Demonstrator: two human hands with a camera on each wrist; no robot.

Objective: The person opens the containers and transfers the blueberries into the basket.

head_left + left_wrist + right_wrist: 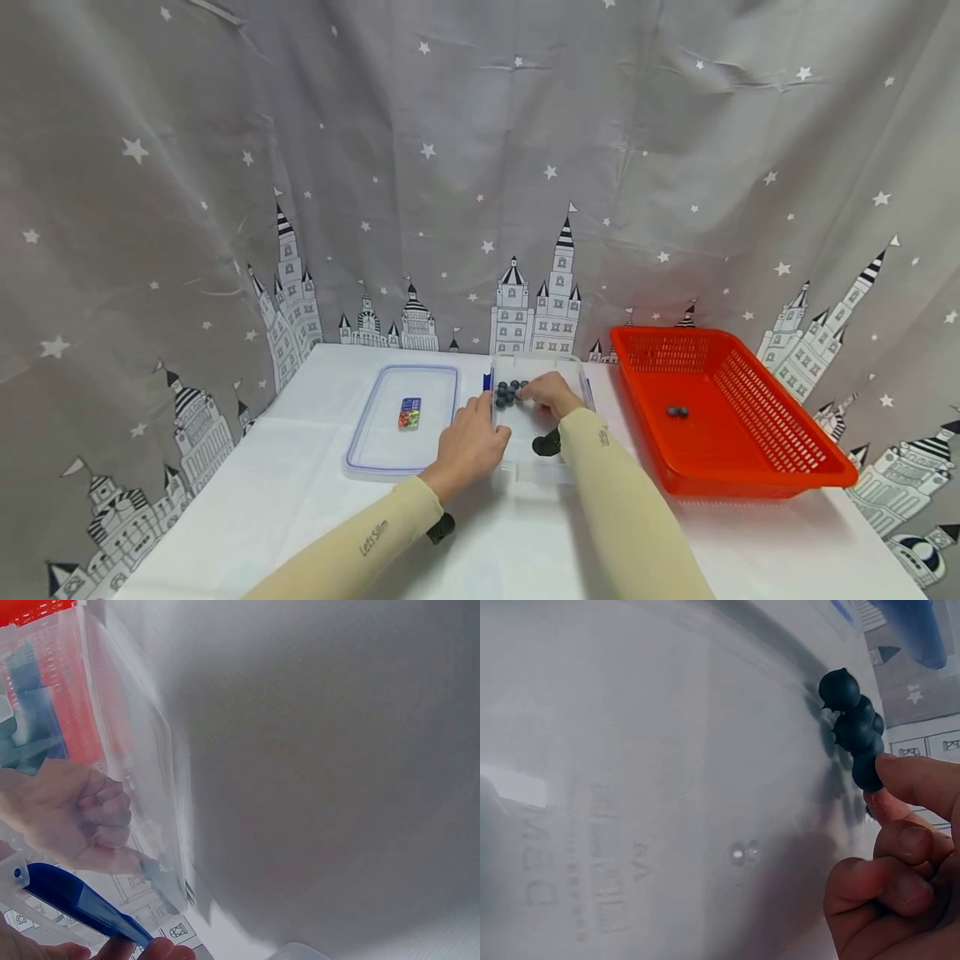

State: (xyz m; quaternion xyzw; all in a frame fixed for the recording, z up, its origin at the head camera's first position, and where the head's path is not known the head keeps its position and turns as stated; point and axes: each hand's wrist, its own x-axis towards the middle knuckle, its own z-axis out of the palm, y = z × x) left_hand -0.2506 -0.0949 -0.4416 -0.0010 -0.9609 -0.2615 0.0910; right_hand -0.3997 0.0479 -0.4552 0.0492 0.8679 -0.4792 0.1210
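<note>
A clear plastic food container (521, 446) stands at the middle of the table, with a cluster of dark blueberries (502, 394) toward its far left side. Reaching inside, my right hand (551, 393) pinches one blueberry (866, 774) between thumb and forefinger, close against the others; its remaining fingers are curled. My left hand (471, 437) holds the container's left side, its fingertips at the blue latch (82, 901) in the left wrist view. The right wrist view shows the berries near the container's wall. How far the left thumb wraps the wall is hidden.
Left of the container lies a flat clear lid (386, 450) with a blue seal and a colourful label (409, 413). On the right stands a red plastic basket (675, 475) with two blueberries (677, 412) inside. A grey printed curtain (450, 167) hangs behind the white table (300, 475).
</note>
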